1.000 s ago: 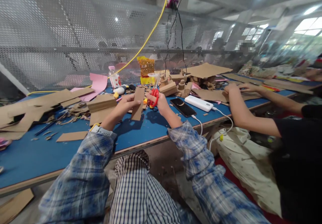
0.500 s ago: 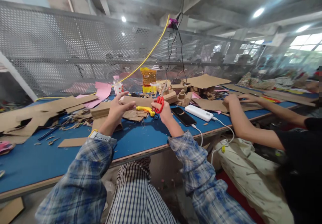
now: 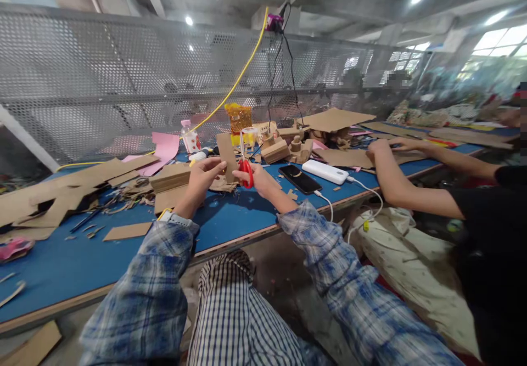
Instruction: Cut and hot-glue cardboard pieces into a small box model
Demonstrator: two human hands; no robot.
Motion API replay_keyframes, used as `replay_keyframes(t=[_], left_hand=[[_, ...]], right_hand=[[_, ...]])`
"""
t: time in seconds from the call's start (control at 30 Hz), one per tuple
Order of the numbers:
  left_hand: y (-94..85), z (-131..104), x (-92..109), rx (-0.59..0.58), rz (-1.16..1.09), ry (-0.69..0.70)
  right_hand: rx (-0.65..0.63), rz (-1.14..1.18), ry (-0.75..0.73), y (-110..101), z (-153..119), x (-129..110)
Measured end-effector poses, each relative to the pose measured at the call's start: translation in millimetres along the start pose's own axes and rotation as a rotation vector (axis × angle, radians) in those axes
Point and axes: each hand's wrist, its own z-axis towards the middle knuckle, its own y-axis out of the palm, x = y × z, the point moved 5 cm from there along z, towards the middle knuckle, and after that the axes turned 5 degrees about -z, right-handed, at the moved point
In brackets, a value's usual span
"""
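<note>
My left hand (image 3: 206, 178) pinches the lower left edge of a small cardboard piece (image 3: 227, 156), which stands upright above the blue table (image 3: 230, 218). Beside it, my right hand (image 3: 258, 179) is closed round the red handles of a pair of scissors (image 3: 246, 173), whose blades point up along the right edge of the cardboard. Loose cardboard scraps lie on the table just behind and below my hands. A black phone (image 3: 300, 178) lies to the right of my right hand.
A white power bank (image 3: 325, 172) with a cable lies beside the phone. Another person's hands (image 3: 381, 149) rest on cardboard at the right. Cardboard sheets (image 3: 74, 182) and strips cover the left side. A bottle (image 3: 190, 136) stands behind, before a mesh partition (image 3: 135, 80).
The cardboard piece has turned from lying lengthwise to upright, and my left fingers have closed on it. The scissors have shifted left. The yellow-handled tool no longer shows in front of my hands.
</note>
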Motion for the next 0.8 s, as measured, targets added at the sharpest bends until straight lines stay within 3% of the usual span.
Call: replay_keyframes(t=[0.3, 0.47, 0.57, 0.8], left_hand=[[5.6, 0.5, 0.9, -0.079, 0.031, -0.009], [15.7, -4.7, 3.2, -0.197, 0.063, -0.063], [18.0, -5.7, 5.3, -0.232, 0.072, -0.058], [0.4, 0.6, 13.5, -0.06, -0.012, 0.028]], right_hand=[[0.172, 0.048, -0.033, -20.5, 4.8, -3.2], [0.198, 0.034, -0.052, -24.5, 6.3, -4.7], [0.161, -0.002, -0.047, -21.9, 6.0, -4.0], [-0.121, -0.164, 0.004, 0.6, 2.8, 5.6]])
